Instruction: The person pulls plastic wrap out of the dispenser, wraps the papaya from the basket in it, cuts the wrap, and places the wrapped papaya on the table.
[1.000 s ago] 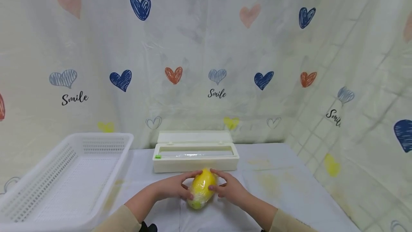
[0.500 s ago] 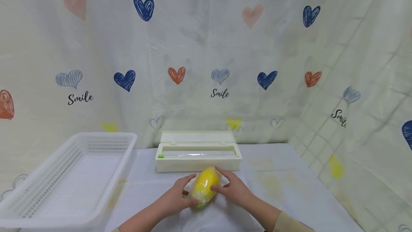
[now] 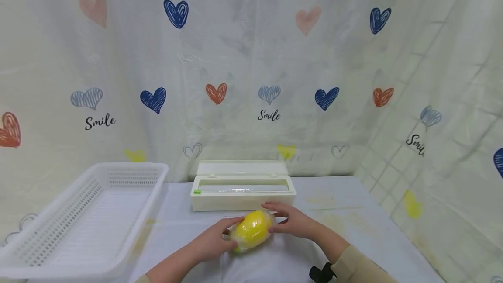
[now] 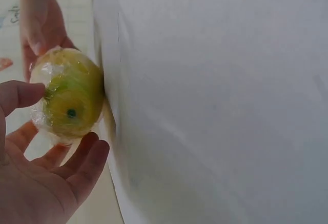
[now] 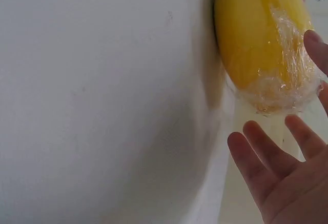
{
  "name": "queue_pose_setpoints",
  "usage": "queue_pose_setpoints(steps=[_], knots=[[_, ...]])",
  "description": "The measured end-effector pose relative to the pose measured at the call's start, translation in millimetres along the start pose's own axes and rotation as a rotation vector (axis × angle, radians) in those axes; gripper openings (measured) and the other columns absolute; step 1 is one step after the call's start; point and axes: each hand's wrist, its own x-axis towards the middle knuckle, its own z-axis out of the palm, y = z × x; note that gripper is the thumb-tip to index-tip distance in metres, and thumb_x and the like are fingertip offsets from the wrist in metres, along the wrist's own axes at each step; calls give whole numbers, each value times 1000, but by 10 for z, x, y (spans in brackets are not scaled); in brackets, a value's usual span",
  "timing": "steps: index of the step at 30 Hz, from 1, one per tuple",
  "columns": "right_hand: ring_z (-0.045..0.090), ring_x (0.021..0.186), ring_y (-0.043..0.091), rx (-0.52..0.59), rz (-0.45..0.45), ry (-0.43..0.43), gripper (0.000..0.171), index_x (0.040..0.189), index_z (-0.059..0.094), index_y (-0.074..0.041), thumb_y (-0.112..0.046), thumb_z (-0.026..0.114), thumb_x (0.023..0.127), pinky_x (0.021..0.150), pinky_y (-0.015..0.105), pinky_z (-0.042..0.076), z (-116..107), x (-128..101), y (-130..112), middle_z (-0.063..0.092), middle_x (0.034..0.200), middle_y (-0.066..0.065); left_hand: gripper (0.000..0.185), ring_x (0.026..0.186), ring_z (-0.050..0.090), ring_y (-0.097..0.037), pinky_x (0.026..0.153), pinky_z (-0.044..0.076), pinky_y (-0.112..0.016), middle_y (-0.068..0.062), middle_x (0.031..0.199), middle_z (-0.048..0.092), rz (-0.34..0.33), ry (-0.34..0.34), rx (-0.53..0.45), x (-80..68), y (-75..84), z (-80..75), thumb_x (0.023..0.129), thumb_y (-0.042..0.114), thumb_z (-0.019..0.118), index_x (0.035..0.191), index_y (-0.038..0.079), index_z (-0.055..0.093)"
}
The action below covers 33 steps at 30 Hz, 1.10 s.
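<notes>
A yellow oval fruit (image 3: 253,229) wrapped in clear cling film lies over the white cloth, between both hands. Its greenish end with a dark stem spot faces the left hand in the left wrist view. The left hand (image 3: 215,239) holds that end, thumb on the near side and fingers around the far side. At the other end is the right hand (image 3: 292,221), its thumb by the film and its other fingers spread in the right wrist view. Crumpled film (image 5: 279,93) bunches over the tip nearest the right hand.
Behind the fruit stands a white cling film dispenser (image 3: 243,201), its lid raised, a roll inside and a green slider at its left. A white perforated basket (image 3: 151,204) sits at the left. A curtain printed with hearts hangs behind the table.
The fruit has turned clockwise and shifted slightly right, lying more sideways now. The right hand has moved right, its fingers loosening off the fruit's top; the left hand has stayed at the greenish end.
</notes>
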Motion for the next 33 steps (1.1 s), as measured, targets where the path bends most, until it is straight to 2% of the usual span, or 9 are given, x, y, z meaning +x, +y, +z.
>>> queue_pose_setpoints(steps=[4,9,12,16,20,23,27,30,33], knots=[[54,124,38,-6,-4,-52,65,146,50,-17,-30,76,88,94,44,52,-2,31,18,39,155,12,65,116,54,-29,89,50,-53,-5,142,51,26,-15,40,37,-28,-32,83,22,72,143,32,51],[60,114,34,-9,48,-46,56,138,60,-24,-32,78,86,91,49,53,24,16,-4,53,144,7,67,119,53,-29,92,50,-50,-5,145,47,58,-14,47,57,-76,-62,84,18,69,146,32,48],[63,106,30,-8,64,-28,55,136,62,-26,-33,80,84,86,46,55,50,0,-14,58,139,7,65,118,54,-27,93,51,-47,-5,146,46,76,38,68,45,-118,-58,86,21,70,146,29,48],[67,100,25,-21,62,5,55,135,63,-26,-34,80,84,80,38,57,69,-18,7,58,138,8,53,116,59,-24,89,54,-43,-1,141,53,102,140,196,2,-131,-47,88,30,71,139,26,56],[68,97,24,-2,60,38,55,135,63,-24,-31,81,83,77,36,57,86,-40,38,59,136,10,54,123,57,-25,87,55,-40,2,143,55,97,135,279,-42,-95,-51,88,38,73,138,26,59],[69,95,23,21,63,53,56,134,64,-23,-30,82,82,75,34,58,119,-39,29,60,135,11,58,124,57,-24,88,55,-37,4,144,54,118,130,278,-33,-113,-60,86,38,75,140,25,57],[70,96,23,59,65,8,56,137,61,-21,-30,79,85,78,34,58,146,-32,-21,56,140,15,54,119,60,-25,88,55,-35,3,140,58,144,154,221,-9,-165,-127,86,30,77,137,21,61],[70,95,22,96,84,-48,54,141,58,-20,-31,74,90,80,36,58,143,-28,-50,51,144,17,52,117,61,-26,86,56,-36,1,139,59,127,131,184,-2,-176,-200,86,27,77,135,20,63],[69,94,21,127,114,-61,54,140,59,-21,-33,74,90,79,37,58,156,2,-48,52,144,15,52,116,62,-25,84,56,-35,2,138,60,107,98,174,15,-189,-241,85,29,78,134,21,64]])
